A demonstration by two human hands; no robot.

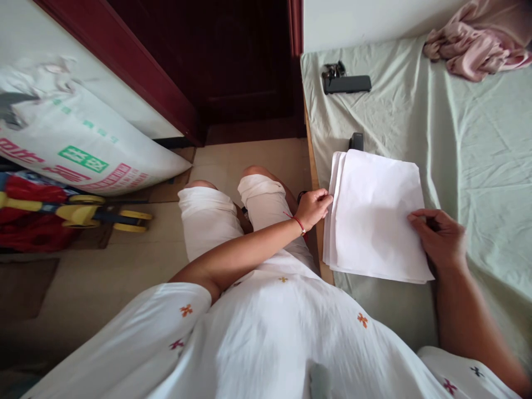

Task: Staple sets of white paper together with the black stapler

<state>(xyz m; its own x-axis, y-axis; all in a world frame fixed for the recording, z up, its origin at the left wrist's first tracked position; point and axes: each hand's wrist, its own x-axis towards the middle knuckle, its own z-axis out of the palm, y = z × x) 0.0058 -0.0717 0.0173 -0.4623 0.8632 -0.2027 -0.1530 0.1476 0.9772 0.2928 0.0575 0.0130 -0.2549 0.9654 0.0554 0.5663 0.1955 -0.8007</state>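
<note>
Loose stack of thin white rectangular paper sheets is near, over the left side of the wrinkled pale-green cloth; left hand pinches its left edge, right hand its right edge, thumb against forefinger. If the left pinch slackens, the uneven left-side sheets could slip past the light-brown wooden edge, and unequal pulling could crease them. Small dark boxy object just beyond could get bumped if the stack shifts far; flat black rectangular case farther off, low risk.
</note>
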